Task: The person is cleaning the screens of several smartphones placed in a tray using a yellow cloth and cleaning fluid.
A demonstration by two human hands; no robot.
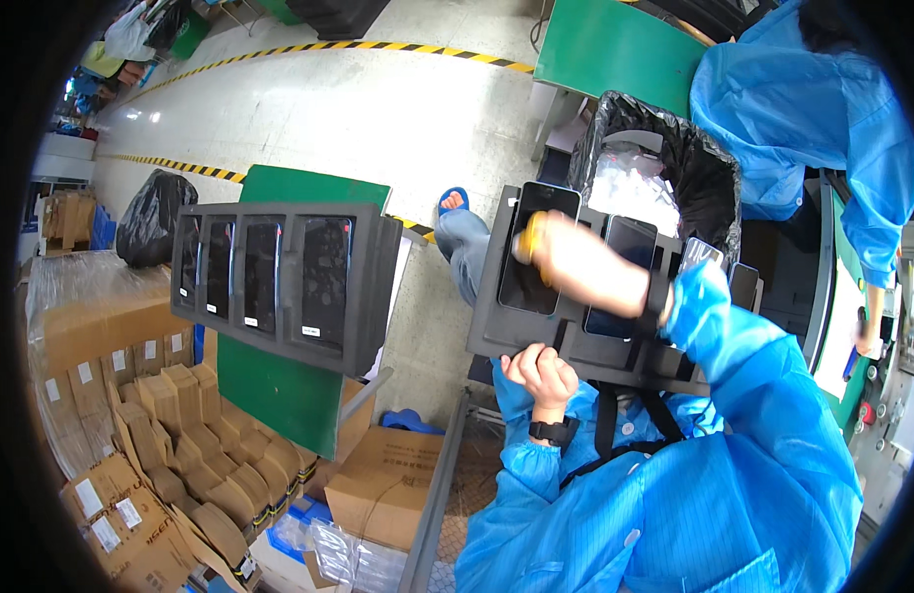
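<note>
A black foam tray (494, 331) lies in front of me with several dark smartphones in its slots. My right hand (575, 259), blurred by motion, is over the leftmost smartphone (541, 203). Its fingers are closed around a small yellow tool (533, 237) with a pale end; its exact kind does not show. My left hand (542, 380) has its fingers curled on the tray's near edge, below that phone. Under my right wrist lies a second smartphone (630, 237). Farther right, another phone (702, 255) is partly covered by my sleeve.
A second black tray (375, 287) with several smartphones rests on a green table (279, 390) to the left. Behind my tray stands a bin lined with a black bag (709, 163). Cardboard boxes (383, 484) lie lower left. A co-worker in blue (773, 99) is at the upper right.
</note>
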